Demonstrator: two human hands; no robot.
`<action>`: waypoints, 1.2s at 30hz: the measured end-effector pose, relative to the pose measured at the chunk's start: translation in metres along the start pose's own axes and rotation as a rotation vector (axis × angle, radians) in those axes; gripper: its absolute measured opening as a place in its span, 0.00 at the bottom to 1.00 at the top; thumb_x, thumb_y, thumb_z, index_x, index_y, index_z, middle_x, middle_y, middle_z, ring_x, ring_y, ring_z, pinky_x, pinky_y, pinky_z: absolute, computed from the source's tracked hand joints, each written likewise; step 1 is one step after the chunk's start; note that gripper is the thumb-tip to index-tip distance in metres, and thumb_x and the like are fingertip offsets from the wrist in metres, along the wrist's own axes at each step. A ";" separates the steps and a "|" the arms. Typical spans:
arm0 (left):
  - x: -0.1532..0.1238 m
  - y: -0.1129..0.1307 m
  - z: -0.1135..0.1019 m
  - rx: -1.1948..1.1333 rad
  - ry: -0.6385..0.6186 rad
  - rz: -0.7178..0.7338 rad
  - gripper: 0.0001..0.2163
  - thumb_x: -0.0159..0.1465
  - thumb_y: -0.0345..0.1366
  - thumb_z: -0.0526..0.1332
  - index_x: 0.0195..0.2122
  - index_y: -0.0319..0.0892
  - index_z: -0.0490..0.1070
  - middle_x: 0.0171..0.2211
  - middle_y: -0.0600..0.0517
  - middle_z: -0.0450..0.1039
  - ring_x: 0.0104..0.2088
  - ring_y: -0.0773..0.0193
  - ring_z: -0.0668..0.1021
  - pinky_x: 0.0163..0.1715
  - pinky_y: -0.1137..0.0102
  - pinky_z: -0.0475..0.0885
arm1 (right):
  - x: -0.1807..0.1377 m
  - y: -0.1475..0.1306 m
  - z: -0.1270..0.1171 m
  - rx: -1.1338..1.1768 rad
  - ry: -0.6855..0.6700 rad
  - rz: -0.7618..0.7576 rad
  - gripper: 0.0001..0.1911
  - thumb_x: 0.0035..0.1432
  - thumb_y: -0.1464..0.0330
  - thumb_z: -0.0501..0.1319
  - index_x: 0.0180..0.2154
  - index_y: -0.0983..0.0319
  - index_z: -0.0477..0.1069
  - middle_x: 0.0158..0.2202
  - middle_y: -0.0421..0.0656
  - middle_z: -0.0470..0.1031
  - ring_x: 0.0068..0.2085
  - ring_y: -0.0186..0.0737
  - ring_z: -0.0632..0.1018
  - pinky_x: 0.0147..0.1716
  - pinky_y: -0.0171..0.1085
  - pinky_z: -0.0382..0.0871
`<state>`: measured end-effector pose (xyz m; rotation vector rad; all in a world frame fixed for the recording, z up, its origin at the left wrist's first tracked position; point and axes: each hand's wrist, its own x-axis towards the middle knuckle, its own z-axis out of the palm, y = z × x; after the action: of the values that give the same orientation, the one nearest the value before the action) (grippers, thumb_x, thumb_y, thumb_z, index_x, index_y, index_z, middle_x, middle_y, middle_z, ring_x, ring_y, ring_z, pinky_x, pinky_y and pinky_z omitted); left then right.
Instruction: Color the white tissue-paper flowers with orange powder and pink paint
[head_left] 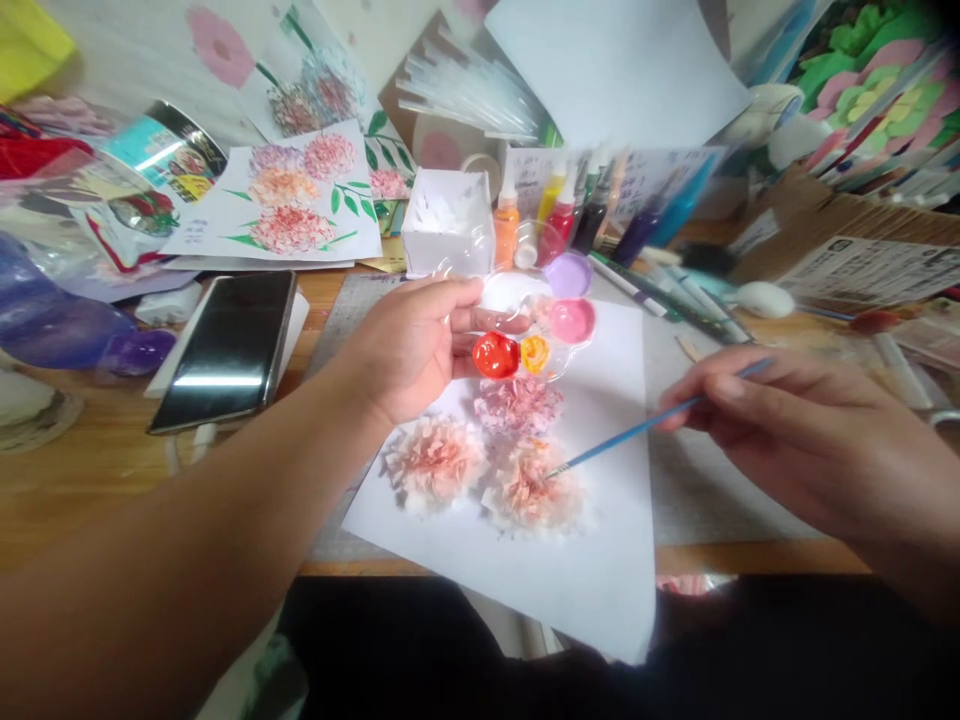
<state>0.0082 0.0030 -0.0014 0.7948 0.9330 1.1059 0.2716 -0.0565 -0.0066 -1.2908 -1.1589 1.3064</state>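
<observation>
My left hand [409, 345] grips a clear plastic paint palette [541, 318] above the paper; its wells hold red, orange, pink and purple paint. My right hand [795, 425] pinches a thin blue-handled brush [637, 428], and the brush tip touches the lower right of three pink-orange painted flowers [534, 492]. The flowers sit on a white sheet of paper [592, 560] that hangs over the desk's front edge. The other two flowers [439, 462] lie just under the palette.
A dark phone [229, 345] lies to the left on a white box. Behind the palette stand a white box [448, 235], paint bottles [559, 215] and pens [675, 295]. A finished flower painting [289, 195] lies at the back left. Clutter crowds the wooden desk [97, 470].
</observation>
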 end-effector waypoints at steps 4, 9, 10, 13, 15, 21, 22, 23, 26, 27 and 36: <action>0.000 0.000 0.001 -0.019 0.023 -0.011 0.05 0.58 0.30 0.63 0.28 0.40 0.66 0.27 0.45 0.76 0.35 0.47 0.83 0.25 0.64 0.77 | 0.006 0.001 -0.001 0.015 0.052 0.003 0.11 0.45 0.59 0.73 0.25 0.60 0.81 0.25 0.43 0.79 0.27 0.36 0.80 0.30 0.32 0.75; 0.000 0.001 0.003 -0.009 0.049 -0.033 0.04 0.58 0.30 0.61 0.28 0.40 0.65 0.29 0.41 0.78 0.32 0.49 0.83 0.24 0.64 0.76 | 0.010 0.002 -0.006 0.018 0.084 0.007 0.11 0.44 0.59 0.73 0.24 0.60 0.80 0.24 0.42 0.78 0.26 0.36 0.79 0.28 0.34 0.75; 0.000 0.002 0.003 -0.004 0.051 -0.030 0.04 0.59 0.30 0.61 0.28 0.40 0.65 0.28 0.41 0.78 0.31 0.50 0.83 0.23 0.65 0.76 | 0.010 0.003 -0.007 0.018 0.063 0.017 0.11 0.44 0.59 0.73 0.24 0.60 0.80 0.24 0.42 0.78 0.26 0.36 0.79 0.28 0.34 0.75; -0.003 0.003 0.005 0.018 0.048 -0.029 0.03 0.60 0.30 0.59 0.29 0.40 0.65 0.27 0.41 0.79 0.27 0.52 0.82 0.21 0.66 0.75 | 0.010 0.003 -0.009 0.033 0.050 0.025 0.12 0.43 0.59 0.74 0.24 0.60 0.80 0.24 0.42 0.78 0.26 0.35 0.79 0.28 0.32 0.75; -0.005 0.003 0.007 0.030 0.048 -0.044 0.03 0.61 0.29 0.58 0.30 0.40 0.65 0.27 0.40 0.80 0.26 0.53 0.82 0.20 0.67 0.74 | 0.010 0.001 -0.010 0.067 0.092 -0.001 0.12 0.43 0.59 0.74 0.23 0.61 0.80 0.24 0.42 0.78 0.25 0.34 0.79 0.27 0.31 0.74; -0.012 -0.001 0.011 0.042 0.029 -0.098 0.05 0.62 0.30 0.58 0.30 0.42 0.63 0.29 0.40 0.81 0.24 0.57 0.80 0.22 0.68 0.73 | 0.007 -0.011 0.000 0.195 0.189 -0.144 0.12 0.36 0.59 0.77 0.24 0.57 0.81 0.25 0.40 0.81 0.27 0.37 0.82 0.31 0.33 0.78; -0.012 -0.002 0.011 0.044 0.029 -0.101 0.05 0.63 0.30 0.58 0.30 0.42 0.63 0.29 0.40 0.81 0.24 0.57 0.80 0.22 0.68 0.73 | 0.006 -0.012 0.003 0.197 0.173 -0.156 0.12 0.37 0.60 0.77 0.25 0.56 0.82 0.25 0.39 0.81 0.27 0.37 0.82 0.32 0.33 0.79; -0.013 -0.002 0.012 0.045 0.027 -0.104 0.05 0.63 0.30 0.58 0.30 0.42 0.63 0.29 0.40 0.81 0.24 0.57 0.81 0.22 0.68 0.73 | 0.005 -0.012 0.006 0.195 0.148 -0.163 0.11 0.37 0.60 0.77 0.25 0.55 0.82 0.25 0.39 0.82 0.28 0.36 0.82 0.32 0.33 0.79; -0.014 -0.002 0.013 0.044 0.017 -0.111 0.06 0.63 0.30 0.57 0.29 0.42 0.62 0.29 0.40 0.81 0.25 0.56 0.81 0.22 0.68 0.73 | 0.004 -0.009 0.013 0.169 0.100 -0.175 0.10 0.38 0.60 0.77 0.26 0.54 0.83 0.26 0.40 0.83 0.29 0.35 0.83 0.34 0.31 0.79; -0.014 -0.002 0.013 0.043 0.017 -0.113 0.06 0.64 0.30 0.57 0.30 0.42 0.62 0.29 0.40 0.81 0.25 0.56 0.81 0.22 0.68 0.73 | 0.004 -0.008 0.014 0.157 0.095 -0.172 0.10 0.38 0.60 0.77 0.26 0.54 0.83 0.26 0.40 0.84 0.30 0.35 0.83 0.34 0.30 0.79; -0.011 0.001 0.009 0.028 0.038 -0.092 0.05 0.63 0.30 0.57 0.30 0.42 0.63 0.27 0.42 0.79 0.23 0.57 0.80 0.21 0.69 0.73 | 0.006 -0.006 -0.011 0.170 0.176 -0.194 0.10 0.38 0.61 0.77 0.25 0.56 0.82 0.26 0.39 0.83 0.28 0.39 0.83 0.34 0.36 0.80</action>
<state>0.0141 -0.0084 0.0052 0.7487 1.0089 1.0328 0.2828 -0.0493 -0.0016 -1.1158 -1.0006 1.1012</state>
